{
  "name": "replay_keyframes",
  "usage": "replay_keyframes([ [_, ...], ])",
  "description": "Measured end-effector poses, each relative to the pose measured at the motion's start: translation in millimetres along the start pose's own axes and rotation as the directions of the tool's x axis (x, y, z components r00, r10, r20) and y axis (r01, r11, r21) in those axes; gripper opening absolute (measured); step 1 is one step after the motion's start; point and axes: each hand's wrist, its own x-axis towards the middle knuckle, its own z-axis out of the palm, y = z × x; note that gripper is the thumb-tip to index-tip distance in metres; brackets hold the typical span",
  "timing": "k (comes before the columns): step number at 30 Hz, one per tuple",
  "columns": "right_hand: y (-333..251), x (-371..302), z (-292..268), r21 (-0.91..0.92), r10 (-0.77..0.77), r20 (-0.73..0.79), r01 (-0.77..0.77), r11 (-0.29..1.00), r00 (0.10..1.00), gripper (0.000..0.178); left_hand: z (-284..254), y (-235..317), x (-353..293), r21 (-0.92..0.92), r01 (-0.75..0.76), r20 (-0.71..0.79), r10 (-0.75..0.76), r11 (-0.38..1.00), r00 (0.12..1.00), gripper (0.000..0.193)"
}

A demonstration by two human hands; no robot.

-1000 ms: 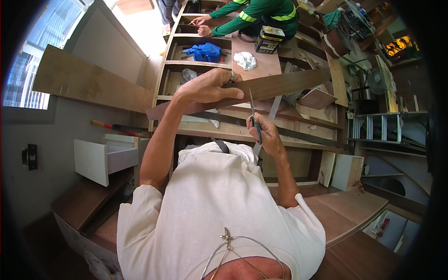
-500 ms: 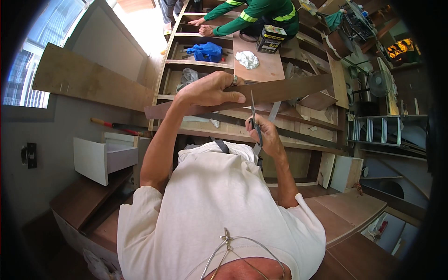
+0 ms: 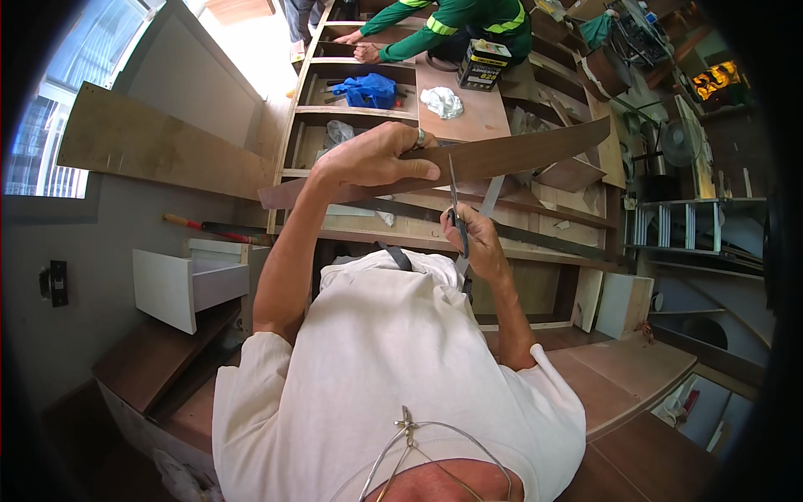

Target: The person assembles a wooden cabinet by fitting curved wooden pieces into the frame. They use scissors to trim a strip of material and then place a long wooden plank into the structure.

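My left hand [image 3: 385, 159] is closed on a long brown wood-grain strip [image 3: 510, 156], its thumb lying along the near face and a ring on one finger. The strip stretches across in front of me and narrows to a curved tip at the right. In my right hand [image 3: 478, 238] is a pair of scissors [image 3: 456, 213] with dark handles. Their blades point away from me and meet the strip's near edge, just right of my left thumb. Whether the blades have cut into it I cannot tell.
Ahead lies a wooden frame [image 3: 335, 110] with open compartments, holding a blue cloth or bag [image 3: 368, 90]. A white crumpled cloth [image 3: 442, 102] and a black tin [image 3: 483, 65] rest on its panel. A co-worker in a green sleeve [image 3: 410, 50] reaches in. An open white drawer [image 3: 188, 289] stands left, a ladder [image 3: 677, 227] right.
The strip's right end has risen slightly and swung farther away from me. Both hands keep their hold, and the scissors stay at nearly the same spot.
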Motion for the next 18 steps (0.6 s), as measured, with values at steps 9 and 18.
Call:
replay_keyframes([
  [9,1,0,1,-0.023,-0.100,-0.038,0.099,0.995,0.994,0.025,8,-10,6,-0.013,-0.069,-0.011,0.069,0.998,0.998,0.038],
  [18,5,-8,1,0.091,-0.020,-0.109,0.030,0.995,0.994,0.019,15,-6,17,0.022,-0.083,0.021,0.082,0.996,0.996,0.041],
])
